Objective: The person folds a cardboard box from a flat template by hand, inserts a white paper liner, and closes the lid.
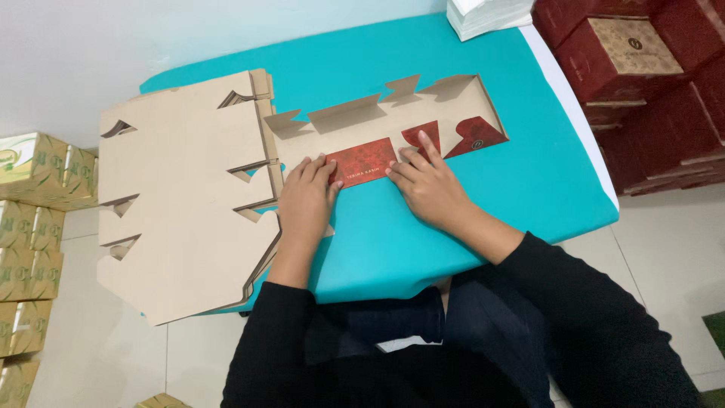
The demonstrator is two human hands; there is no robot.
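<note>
Centre of the frame: flat die-cut carton blank, brown inside up with red flaps folded over, lying on the teal counter. Left hand and right hand pressed flat on the red flap, fingers straight and slightly spread, gripping nothing. Left of frame: stack of unfolded blanks. Upper right: red boxes.

Flat die-cut carton blank, red flap folded

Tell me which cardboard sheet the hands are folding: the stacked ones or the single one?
The single box blank at the table's middle; both hands press its red flap. The stack of blanks lies untouched, left.
</note>
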